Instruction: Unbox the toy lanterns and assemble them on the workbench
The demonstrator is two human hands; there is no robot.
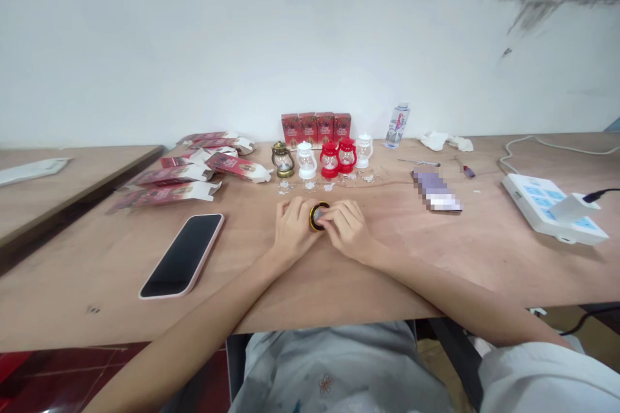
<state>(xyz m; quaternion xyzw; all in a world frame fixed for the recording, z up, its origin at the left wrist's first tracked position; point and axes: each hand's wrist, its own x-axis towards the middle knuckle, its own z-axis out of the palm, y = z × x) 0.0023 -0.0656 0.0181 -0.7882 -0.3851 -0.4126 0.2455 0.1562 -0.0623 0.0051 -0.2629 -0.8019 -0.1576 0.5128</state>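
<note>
A small round black-and-gold piece (pixel 313 222) with a greyish middle is held over the table between my hands; it looks like the base of a mini lantern. My left hand (pixel 293 226) grips its left side with curled fingers. Fingertips of my right hand (pixel 349 227) are pinched together at its middle, and anything between them is hidden. Behind the hands stand a bronze mini lantern (pixel 283 160), white mini lanterns (pixel 306 161) and red mini lanterns (pixel 330 161). Small clear and metal bits (pixel 329 187) lie in front of the lanterns.
Red boxes (pixel 317 130) stand against the wall, and flattened red cartons (pixel 179 174) pile up at left. A phone (pixel 183 257) lies left, another phone (pixel 436 191) right. Farther right are a water bottle (pixel 398 124), crumpled tissue (pixel 434 141), tweezers (pixel 418 162) and a power strip (pixel 542 203).
</note>
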